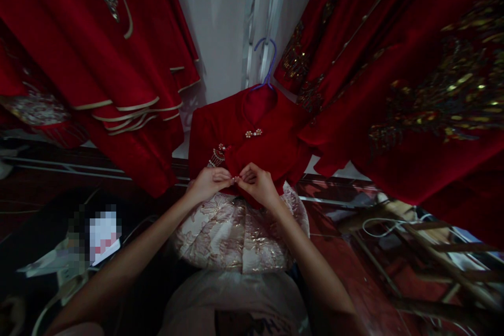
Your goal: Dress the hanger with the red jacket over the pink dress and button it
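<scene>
A red jacket (pixel 271 152) with a stand collar hangs in front of me on a blue hanger (pixel 271 65). Below its hem spreads a pale brocade skirt (pixel 244 236) with a shiny pattern. My left hand (pixel 210 184) and my right hand (pixel 258 184) meet at the jacket's lower front, fingertips pinched on a small beaded clasp (pixel 235 180) that they partly cover. Higher up, near the collar, another beaded clasp (pixel 254 133) lies across the front. Beaded tassels (pixel 217 156) hang on the jacket just above my left hand.
Red garments with pale piping (pixel 129 79) hang at the left. More red garments with gold sequins (pixel 441 100) hang at the right. A wooden rack or chair frame (pixel 425 257) with a white cord stands at lower right. A lit screen, partly pixelated (pixel 104 236), is at lower left.
</scene>
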Tool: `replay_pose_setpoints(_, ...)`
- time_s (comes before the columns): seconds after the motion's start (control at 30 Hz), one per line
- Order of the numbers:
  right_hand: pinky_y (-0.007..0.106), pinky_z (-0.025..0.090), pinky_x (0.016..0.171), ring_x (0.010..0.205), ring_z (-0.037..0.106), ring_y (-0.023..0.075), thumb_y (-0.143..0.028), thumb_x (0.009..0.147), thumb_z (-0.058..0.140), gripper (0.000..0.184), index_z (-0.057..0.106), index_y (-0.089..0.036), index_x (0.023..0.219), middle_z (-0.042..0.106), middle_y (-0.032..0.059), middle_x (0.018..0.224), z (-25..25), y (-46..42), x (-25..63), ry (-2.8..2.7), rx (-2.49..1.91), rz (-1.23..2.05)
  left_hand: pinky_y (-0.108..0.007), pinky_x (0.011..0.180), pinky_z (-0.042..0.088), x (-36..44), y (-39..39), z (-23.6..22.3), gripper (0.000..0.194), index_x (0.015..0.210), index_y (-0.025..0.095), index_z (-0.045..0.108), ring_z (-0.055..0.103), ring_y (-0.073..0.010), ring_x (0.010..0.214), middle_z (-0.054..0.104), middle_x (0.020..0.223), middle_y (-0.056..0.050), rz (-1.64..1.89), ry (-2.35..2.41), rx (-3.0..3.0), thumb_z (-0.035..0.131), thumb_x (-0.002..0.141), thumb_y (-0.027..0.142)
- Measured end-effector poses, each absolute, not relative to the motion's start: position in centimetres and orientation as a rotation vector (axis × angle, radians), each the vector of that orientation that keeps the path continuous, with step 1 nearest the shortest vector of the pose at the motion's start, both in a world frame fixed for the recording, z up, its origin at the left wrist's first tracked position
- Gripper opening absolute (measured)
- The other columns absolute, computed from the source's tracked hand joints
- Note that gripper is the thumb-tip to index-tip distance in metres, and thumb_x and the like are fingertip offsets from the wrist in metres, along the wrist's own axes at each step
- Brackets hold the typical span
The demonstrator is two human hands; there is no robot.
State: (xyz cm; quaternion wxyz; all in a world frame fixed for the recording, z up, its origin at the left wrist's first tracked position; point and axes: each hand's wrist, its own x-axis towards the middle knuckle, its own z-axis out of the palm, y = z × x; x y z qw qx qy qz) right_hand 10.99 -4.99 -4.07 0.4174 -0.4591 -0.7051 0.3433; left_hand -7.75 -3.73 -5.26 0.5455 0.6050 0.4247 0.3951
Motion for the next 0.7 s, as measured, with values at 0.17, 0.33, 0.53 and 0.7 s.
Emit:
replay_pose_setpoints(0.17, 0.019, 0.046, 0.056, 0.059, 0.058, 0.0092, -0.028, 0.076, 0.063, 0.013, 0.054, -0.02, 0.08, 0.061, -0.003, 0.066, -4.2, -5.1, 11.0, -1.814, -1.155, 0.825, -0.026, 0.073, 0.053, -7.8, -3.8, -5.8, 0.021, 0.076, 0.012, 0.068, 0.069, -0.0156, 0.071, 0.073, 0.076, -0.006, 0.964, 1.051, 1.417, 0.077, 0.061, 0.025)
replay_pose_setpoints(0.33, 0.018, 0.046, 0.056, 0.061, 0.059, 0.0097, -0.028, 0.076, 0.062, 0.013, 0.054, -0.02, 0.08, 0.061, -0.002, 0.069, -4.3, -5.0, 11.1, -1.787, -1.157, 0.854, -0.027, 0.072, 0.054, -8.0, -3.7, -6.1, 0.024, 0.082, 0.012, 0.071, 0.069, -0.0167, 0.073, 0.074, 0.08, -0.007, 0.944, 1.056, 1.466, 0.075, 0.065, 0.028)
replay_pose_setpoints(0.53, 0.02, 0.047, 0.058, 0.062, 0.058, 0.0097, -0.024, 0.076, 0.062, 0.016, 0.054, -0.021, 0.089, 0.061, -0.0014, 0.076, -4.5, -4.9, 11.2, -1.839, -1.269, 0.745, -0.026, 0.073, 0.053, -8.6, -3.2, -5.6, 0.024, 0.084, 0.012, 0.07, 0.067, -0.0147, 0.075, 0.072, 0.081, -0.007, 0.859, 1.031, 1.634, 0.073, 0.068, 0.029)
replay_pose_setpoints(0.7, 0.022, 0.049, 0.06, 0.069, 0.06, 0.0103, -0.02, 0.072, 0.066, 0.034, 0.053, -0.023, 0.103, 0.062, 0.0011, 0.092, -3.4, -4.8, 12.5, -1.844, -1.302, 0.74, -0.026, 0.07, 0.053, -9.2, -3.3, -4.6, 0.027, 0.086, 0.016, 0.065, 0.065, -0.0144, 0.076, 0.068, 0.084, -0.004, 0.911, 1.142, 1.788, 0.073, 0.068, 0.034)
